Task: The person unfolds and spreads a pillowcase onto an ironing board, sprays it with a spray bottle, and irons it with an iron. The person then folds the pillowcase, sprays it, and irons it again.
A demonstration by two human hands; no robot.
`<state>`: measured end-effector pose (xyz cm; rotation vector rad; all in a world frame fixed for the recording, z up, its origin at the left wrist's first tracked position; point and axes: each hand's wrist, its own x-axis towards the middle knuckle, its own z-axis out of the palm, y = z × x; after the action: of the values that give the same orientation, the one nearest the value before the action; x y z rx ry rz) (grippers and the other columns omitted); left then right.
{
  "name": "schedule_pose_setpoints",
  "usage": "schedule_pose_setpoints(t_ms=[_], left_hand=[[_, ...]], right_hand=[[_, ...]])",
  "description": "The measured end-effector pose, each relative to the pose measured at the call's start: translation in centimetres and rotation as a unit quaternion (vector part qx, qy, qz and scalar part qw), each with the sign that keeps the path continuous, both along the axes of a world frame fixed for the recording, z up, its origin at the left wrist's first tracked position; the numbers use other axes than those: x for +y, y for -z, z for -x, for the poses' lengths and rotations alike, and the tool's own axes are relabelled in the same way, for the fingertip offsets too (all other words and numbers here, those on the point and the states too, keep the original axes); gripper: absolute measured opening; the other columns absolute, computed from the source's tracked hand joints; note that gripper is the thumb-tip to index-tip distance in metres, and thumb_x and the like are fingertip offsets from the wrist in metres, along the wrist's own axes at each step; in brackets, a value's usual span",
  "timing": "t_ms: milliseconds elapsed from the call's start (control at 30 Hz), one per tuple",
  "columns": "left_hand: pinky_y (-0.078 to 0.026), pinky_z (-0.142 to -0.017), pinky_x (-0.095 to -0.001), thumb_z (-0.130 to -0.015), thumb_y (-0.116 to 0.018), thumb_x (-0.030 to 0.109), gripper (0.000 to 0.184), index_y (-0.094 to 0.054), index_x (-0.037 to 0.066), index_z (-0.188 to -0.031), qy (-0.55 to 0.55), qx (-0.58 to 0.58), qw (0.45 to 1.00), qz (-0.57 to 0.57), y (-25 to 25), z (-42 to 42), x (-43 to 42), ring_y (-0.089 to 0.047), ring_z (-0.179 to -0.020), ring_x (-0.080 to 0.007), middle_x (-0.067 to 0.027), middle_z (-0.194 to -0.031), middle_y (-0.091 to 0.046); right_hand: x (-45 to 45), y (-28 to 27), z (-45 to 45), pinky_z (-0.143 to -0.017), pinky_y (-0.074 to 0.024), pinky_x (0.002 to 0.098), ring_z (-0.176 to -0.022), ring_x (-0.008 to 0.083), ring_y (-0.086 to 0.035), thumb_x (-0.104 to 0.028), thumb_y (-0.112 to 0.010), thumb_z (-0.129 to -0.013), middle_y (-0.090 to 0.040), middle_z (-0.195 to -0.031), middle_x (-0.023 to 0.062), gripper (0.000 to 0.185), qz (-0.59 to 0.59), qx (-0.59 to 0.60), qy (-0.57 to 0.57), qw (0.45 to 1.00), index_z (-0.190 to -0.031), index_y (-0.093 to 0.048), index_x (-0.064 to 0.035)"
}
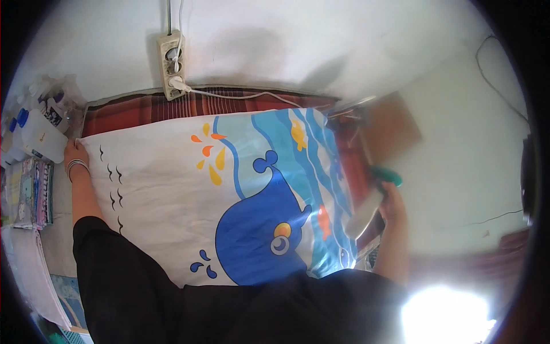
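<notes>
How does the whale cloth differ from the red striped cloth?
The whale cloth is mainly white and blue; the red striped cloth is mainly red. The whale cloth lies on top; the red striped cloth is partly covered. The whale cloth shows sea animals; the red striped cloth shows stripes. Both lie spread out.

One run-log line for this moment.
left hand: at corner of whale-print cloth | right hand: gripping blurred iron near right edge | cloth: spread out | iron-cloth contact: unclear
</notes>
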<state>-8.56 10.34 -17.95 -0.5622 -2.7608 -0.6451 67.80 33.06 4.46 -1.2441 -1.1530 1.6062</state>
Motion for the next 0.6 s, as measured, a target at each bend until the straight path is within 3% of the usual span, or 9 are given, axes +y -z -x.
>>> schedule_pose_setpoints(t_ms=[67, 200, 267, 333, 433, 600], left_hand=[[-0.045, -0.082, -0.0441, -0.089, -0.042, 0.025, 0.029, -0.055, 0.005, -0.106, 0.005, -0.018, 0.999, -0.043, -0.2, -0.3, 0.0, -0.056, -0.098, -0.0386, -0.0213, -0.104, -0.060], [-0.045, -0.082, -0.0437, -0.089, -0.043, 0.024, 0.029, -0.056, 0.005, -0.106, -0.011, -0.028, 0.999, -0.020, -1.6, -1.7, 0.2, -0.057, -0.098, -0.0379, -0.0209, -0.104, -0.060], [-0.044, -0.082, -0.0441, -0.090, -0.043, 0.025, 0.029, -0.056, 0.004, -0.104, -0.003, -0.044, 0.999, -0.021, -1.9, -1.7, 0.3, -0.056, -0.097, -0.0385, -0.0219, -0.104, -0.059], [-0.045, -0.082, -0.0439, -0.090, -0.042, 0.025, 0.029, -0.056, 0.005, -0.105, -0.011, -0.044, 0.999, -0.020, -1.7, -1.6, 0.3, -0.056, -0.098, -0.0382, -0.0212, -0.104, -0.060], [-0.045, -0.083, -0.0438, -0.090, -0.042, 0.026, 0.030, -0.056, 0.006, -0.107, -0.021, -0.047, 0.999, -0.012, -2.0, -2.0, 0.3, -0.056, -0.098, -0.0378, -0.0202, -0.104, -0.060], [-0.045, -0.083, -0.0433, -0.090, -0.042, 0.027, 0.030, -0.055, 0.007, -0.108, -0.029, -0.047, 0.998, -0.007, -1.9, -2.0, 0.3, -0.056, -0.099, -0.0373, -0.0199, -0.105, -0.060]], right_hand=[[-1.1, 0.2, 1.6, -0.072, -0.0448, 0.0281, -0.082, 0.0147, -0.056, -0.007, -0.058, -0.077, -0.062, -0.091, 0.0057, 0.033, -0.010, -0.044, -0.060, 0.997, -0.109, -0.060, -0.0007], [-1.3, 2.0, 2.4, -0.072, -0.0448, 0.0286, -0.081, 0.0141, -0.056, -0.014, -0.065, -0.078, -0.062, -0.087, 0.0041, 0.034, 0.022, -0.165, -0.167, 0.972, -0.109, -0.061, -0.0002], [-0.6, 3.0, 2.3, -0.068, -0.0449, 0.0272, -0.074, 0.0139, -0.056, -0.013, -0.065, -0.077, -0.061, -0.083, 0.0036, 0.034, 0.041, -0.184, -0.147, 0.971, -0.109, -0.061, -0.0014], [0.9, 3.4, 2.8, -0.060, -0.0456, 0.0273, -0.065, 0.0140, -0.056, -0.011, -0.065, -0.077, -0.060, -0.079, 0.0033, 0.029, 0.050, -0.239, -0.215, 0.946, -0.105, -0.062, -0.0031], [3.0, 4.4, 3.9, -0.052, -0.0453, 0.0276, -0.060, 0.0140, -0.055, -0.013, -0.065, -0.078, -0.059, -0.075, 0.0035, 0.023, 0.010, -0.305, -0.134, 0.943, -0.098, -0.062, -0.0041], [9.6, 6.1, 5.4, -0.046, -0.0445, 0.0270, -0.061, 0.0137, -0.056, -0.016, -0.066, -0.077, -0.058, -0.075, 0.0044, 0.022, -0.067, -0.252, -0.138, 0.956, -0.095, -0.061, -0.0042]])
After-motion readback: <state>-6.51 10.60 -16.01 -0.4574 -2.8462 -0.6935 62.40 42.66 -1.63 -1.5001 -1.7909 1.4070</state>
